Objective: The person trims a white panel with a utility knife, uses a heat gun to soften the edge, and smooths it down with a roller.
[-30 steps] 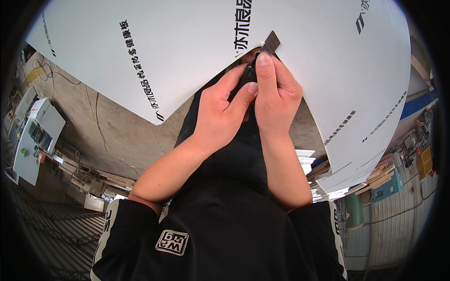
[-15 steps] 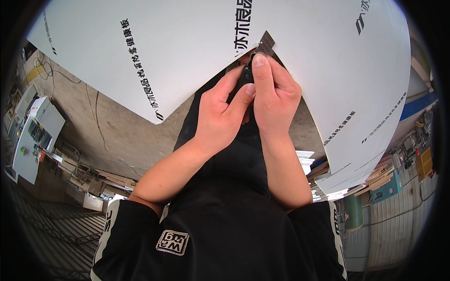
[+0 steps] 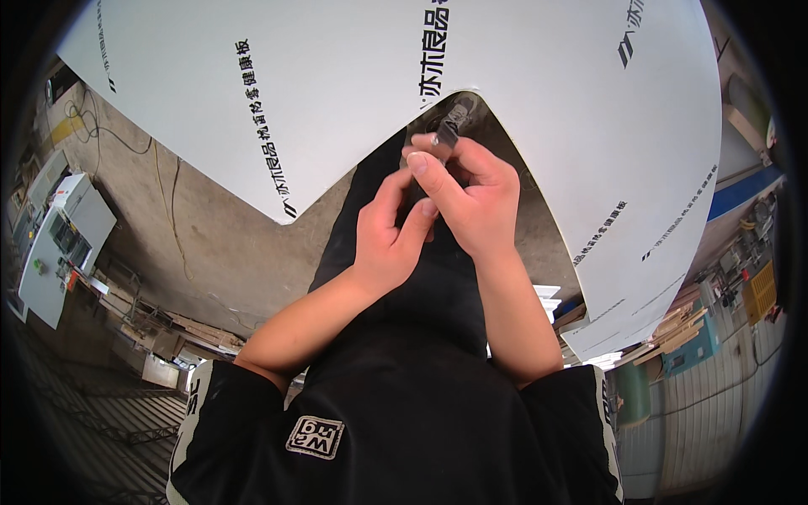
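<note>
In front of my body my two hands are close together around a utility knife (image 3: 446,139), its dark segmented blade pointing away from me. My right hand (image 3: 481,198) is closed, its thumb lying across the knife near the blade. Lower and to the left, my left hand (image 3: 391,231) curls its fingers and thumb around the handle end, which is mostly hidden between the hands. Beyond them is a large white board (image 3: 345,84) with black print. The knife is apart from the board, just on my side of its edge.
My shoe (image 3: 459,111) shows beneath the board's edge. Cables (image 3: 164,194) lie on the concrete floor (image 3: 215,215) at left, near a white machine (image 3: 71,219). Wood strips (image 3: 202,332) lie behind it. A blue-green cabinet (image 3: 692,347) and more wood strips (image 3: 673,337) are at right.
Both hands have drawn back toward my body with the utility knife. The blade, which overlapped the board's edge in view, has turned and now sits over the gap by my shoe.
</note>
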Available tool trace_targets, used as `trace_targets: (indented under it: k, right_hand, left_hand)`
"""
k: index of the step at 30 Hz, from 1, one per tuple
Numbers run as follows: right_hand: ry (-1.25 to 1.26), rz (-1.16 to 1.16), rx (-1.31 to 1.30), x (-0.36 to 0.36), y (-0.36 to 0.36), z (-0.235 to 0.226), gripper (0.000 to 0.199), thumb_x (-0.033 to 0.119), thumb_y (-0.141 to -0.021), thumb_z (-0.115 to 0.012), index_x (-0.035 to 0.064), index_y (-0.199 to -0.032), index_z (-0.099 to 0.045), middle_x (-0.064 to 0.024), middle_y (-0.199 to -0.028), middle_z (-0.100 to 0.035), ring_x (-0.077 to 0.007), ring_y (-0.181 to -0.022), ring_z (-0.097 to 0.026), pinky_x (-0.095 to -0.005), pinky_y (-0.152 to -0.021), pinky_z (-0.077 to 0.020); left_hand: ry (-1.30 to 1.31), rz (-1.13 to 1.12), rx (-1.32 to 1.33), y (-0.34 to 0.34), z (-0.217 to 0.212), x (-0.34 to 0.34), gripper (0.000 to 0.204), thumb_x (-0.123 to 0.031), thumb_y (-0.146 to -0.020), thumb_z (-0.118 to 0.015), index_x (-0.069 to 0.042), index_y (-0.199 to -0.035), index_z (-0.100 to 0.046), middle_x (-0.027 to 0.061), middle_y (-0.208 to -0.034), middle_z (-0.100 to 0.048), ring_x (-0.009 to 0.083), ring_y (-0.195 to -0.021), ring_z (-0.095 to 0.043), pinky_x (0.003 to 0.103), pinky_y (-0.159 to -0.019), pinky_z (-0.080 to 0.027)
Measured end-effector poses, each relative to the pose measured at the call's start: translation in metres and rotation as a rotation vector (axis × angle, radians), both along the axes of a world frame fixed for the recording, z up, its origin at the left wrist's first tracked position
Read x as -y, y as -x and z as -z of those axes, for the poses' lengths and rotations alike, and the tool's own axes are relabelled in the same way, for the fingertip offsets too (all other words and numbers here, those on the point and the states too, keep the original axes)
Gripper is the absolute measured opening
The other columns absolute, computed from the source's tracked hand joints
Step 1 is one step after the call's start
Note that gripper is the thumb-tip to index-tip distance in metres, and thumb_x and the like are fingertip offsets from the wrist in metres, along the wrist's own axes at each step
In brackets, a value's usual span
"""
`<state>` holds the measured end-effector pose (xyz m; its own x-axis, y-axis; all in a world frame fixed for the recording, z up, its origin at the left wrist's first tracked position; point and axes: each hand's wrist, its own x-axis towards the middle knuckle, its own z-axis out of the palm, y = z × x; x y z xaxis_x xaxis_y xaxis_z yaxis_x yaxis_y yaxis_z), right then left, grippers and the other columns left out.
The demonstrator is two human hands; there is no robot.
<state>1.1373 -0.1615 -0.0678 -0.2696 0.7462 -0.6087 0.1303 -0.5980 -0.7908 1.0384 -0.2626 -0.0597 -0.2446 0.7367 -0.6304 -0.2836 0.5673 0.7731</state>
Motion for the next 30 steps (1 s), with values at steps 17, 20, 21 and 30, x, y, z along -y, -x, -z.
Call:
trace_targets:
  k: [17, 20, 21, 30]
  right_hand:
    - [-0.913, -0.496, 0.544, -0.050, -0.020, -0.032, 0.020, 0.021, -0.076, -0.089, 0.0158, -0.071, -0.070, 0.0045, -0.062, -0.061, -0.0157, -0.057, -0.054, -0.0314, -0.050, -0.0414]
    - [-1.143, -0.454, 0.587, -0.076, -0.013, -0.022, 0.011, 0.019, -0.078, -0.088, 0.0160, -0.085, -0.079, 0.0042, -0.081, -0.071, -0.0157, -0.071, -0.061, -0.0309, -0.061, -0.0496]
    - [-1.109, -0.478, 0.597, -0.080, -0.012, -0.024, 0.011, 0.019, -0.079, -0.087, 0.0163, -0.087, -0.080, 0.0042, -0.084, -0.073, -0.0159, -0.074, -0.062, -0.0309, -0.064, -0.0508]
    - [-1.167, -0.671, 0.677, -0.091, -0.007, -0.019, 0.011, 0.025, -0.093, -0.076, 0.0172, -0.086, -0.074, 0.0046, -0.084, -0.067, -0.0179, -0.066, -0.063, -0.0324, -0.059, -0.0471]
  left_hand:
    - [0.178, -0.076, 0.052, -0.014, -0.018, 0.114, 0.033, -0.016, -0.109, -0.055, 0.002, -0.136, -0.052, 0.0011, -0.079, -0.058, 0.0076, -0.064, -0.055, 0.025, -0.060, -0.046]
    - [0.169, -0.110, 0.058, -0.018, -0.019, 0.133, 0.031, -0.016, -0.111, -0.051, 0.002, -0.136, -0.049, 0.0025, -0.082, -0.058, 0.0086, -0.065, -0.054, 0.024, -0.061, -0.045]
    - [0.160, -0.148, 0.066, -0.022, -0.019, 0.136, 0.032, -0.017, -0.110, -0.053, 0.002, -0.136, -0.050, 0.0021, -0.083, -0.058, 0.0083, -0.064, -0.055, 0.024, -0.060, -0.045]
    - [0.112, -0.353, 0.162, -0.060, -0.025, 0.147, 0.031, -0.016, -0.111, -0.052, 0.001, -0.136, -0.050, 0.0036, -0.085, -0.060, 0.0093, -0.065, -0.056, 0.025, -0.062, -0.046]
